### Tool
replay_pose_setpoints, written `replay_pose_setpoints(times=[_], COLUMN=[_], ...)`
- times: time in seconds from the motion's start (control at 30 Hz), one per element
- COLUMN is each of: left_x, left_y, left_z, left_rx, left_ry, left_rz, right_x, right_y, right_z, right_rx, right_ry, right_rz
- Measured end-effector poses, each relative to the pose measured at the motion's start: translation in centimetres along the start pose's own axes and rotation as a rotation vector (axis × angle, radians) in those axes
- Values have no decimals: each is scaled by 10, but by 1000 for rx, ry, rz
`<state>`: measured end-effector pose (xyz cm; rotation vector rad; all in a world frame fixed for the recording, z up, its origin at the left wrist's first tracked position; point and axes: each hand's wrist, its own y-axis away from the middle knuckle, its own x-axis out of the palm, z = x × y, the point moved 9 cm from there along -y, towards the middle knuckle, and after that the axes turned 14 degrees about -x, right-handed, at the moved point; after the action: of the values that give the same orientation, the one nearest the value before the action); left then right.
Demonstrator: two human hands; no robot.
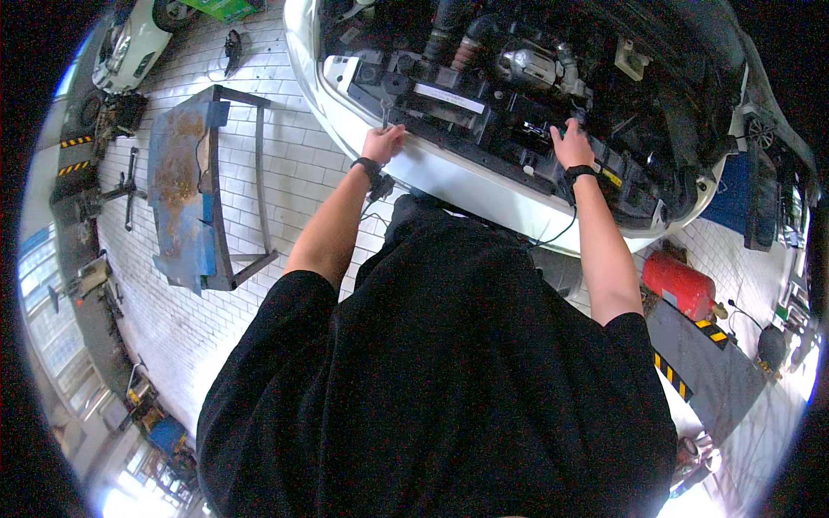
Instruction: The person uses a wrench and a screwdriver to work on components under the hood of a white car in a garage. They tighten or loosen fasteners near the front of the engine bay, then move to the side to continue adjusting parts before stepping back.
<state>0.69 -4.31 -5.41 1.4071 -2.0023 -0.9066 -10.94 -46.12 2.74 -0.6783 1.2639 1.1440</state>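
Note:
In front of me is the engine bay (484, 95) of a white car. At its front edge my left hand (382, 144) is closed round a slim metal wrench (386, 110), whose head points away from me. My right hand (572, 147) reaches over the front panel (466, 177) into the bay, its thumb and fingers apart. Dark engine parts lie just beyond those fingertips; whether they touch anything, I cannot tell. Left of centre, a pale label strip (449, 97) runs along a black cover. A metallic engine part (528, 66) sits farther back.
A worn blue-topped metal-framed table (183, 186) stands to the left on white tiled floor (289, 155). Another white car (134, 47) is at the far left. A red tank (678, 285) lies at right beside a grey platform with yellow-black stripes. A thin cable (557, 237) hangs below my right wrist.

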Motion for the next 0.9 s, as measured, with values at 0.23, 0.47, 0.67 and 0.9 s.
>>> replay_pose_setpoints(times=[0.23, 0.47, 0.67, 0.9], left_x=[-6, -3, -7, -5], left_y=[-13, 0, -14, -10], left_z=[8, 0, 11, 8], left_rx=[17, -20, -49, -35], left_ry=[-33, -37, -8, -29], left_rz=[-34, -33, -29, -16], right_x=[-2, -2, 7, -1], right_y=[-1, 0, -2, 0], right_z=[3, 14, 1, 10], right_rx=[21, -84, 28, -19], right_ry=[21, 69, 23, 60], right_rz=[-14, 30, 94, 62])
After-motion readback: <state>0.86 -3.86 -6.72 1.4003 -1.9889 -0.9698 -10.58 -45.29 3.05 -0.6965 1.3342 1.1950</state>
